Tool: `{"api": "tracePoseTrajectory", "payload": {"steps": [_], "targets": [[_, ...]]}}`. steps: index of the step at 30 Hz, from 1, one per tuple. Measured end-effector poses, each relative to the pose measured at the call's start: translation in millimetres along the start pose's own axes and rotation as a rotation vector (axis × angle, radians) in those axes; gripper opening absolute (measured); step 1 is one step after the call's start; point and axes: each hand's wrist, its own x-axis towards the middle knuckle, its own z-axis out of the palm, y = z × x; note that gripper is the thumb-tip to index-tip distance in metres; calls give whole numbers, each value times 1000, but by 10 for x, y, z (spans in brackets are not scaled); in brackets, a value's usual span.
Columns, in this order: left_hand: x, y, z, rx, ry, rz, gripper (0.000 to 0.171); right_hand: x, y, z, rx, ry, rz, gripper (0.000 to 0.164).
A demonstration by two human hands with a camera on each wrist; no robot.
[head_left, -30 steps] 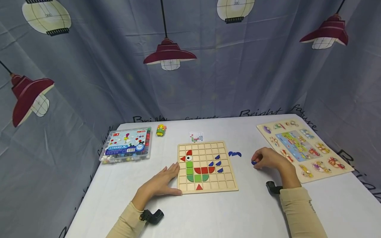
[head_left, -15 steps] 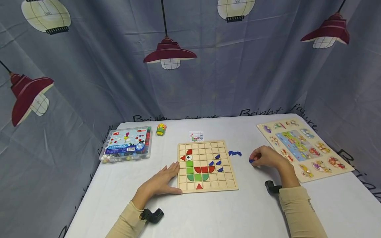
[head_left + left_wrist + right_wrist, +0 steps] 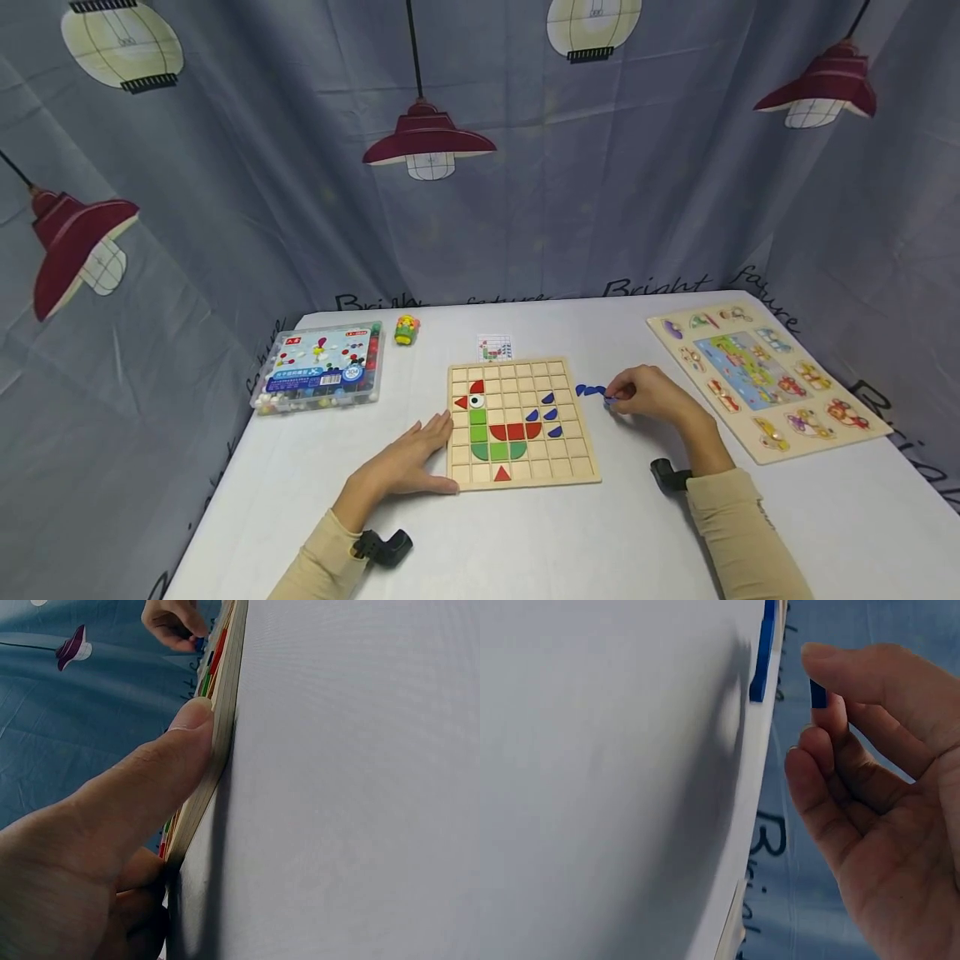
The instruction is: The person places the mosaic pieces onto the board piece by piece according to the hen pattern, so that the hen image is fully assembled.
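A wooden grid board [image 3: 525, 379] lies mid-table, with red, green and blue flat pieces set out as a bird on it. My left hand [image 3: 411, 454] rests at its left edge, fingers extended; in the left wrist view the thumb [image 3: 161, 769] lies against the board's side. Between thumb and finger my right hand [image 3: 651, 393] pinches a small blue piece [image 3: 818, 694], raised off the table in the right wrist view. Blue pieces [image 3: 591, 390] lie in a row just right of the board, close to the right fingertips.
Behind the board lies a small picture card [image 3: 495, 347]. A clear box of coloured parts [image 3: 318, 367] and a small toy figure [image 3: 406, 329] stand at the back left. To the right is a wooden picture puzzle [image 3: 765, 375]. A patterned curtain [image 3: 525, 225] hangs behind the table.
My right hand has moved left with the blue piece, from near the picture puzzle to beside the row of blue pieces. The left hand stays at the board's edge.
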Motion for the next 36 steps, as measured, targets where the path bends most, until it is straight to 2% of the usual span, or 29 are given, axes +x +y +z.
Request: {"api": "tracePoseTrajectory", "payload": {"steps": [9,18,27,36], "targets": [[0,-4,19,9,-11,-25,107,110,-225,140,11,-1,-45,12],[5,-8,23,4,-17,-26,107,308,-423,229,29,-74,2,9],[13,-9,22,5,-16,-26,107,478,-452,287,47,-129,22,11],[6,-5,19,4,-15,-19,107,514,-479,301,67,-144,2,12]]}}
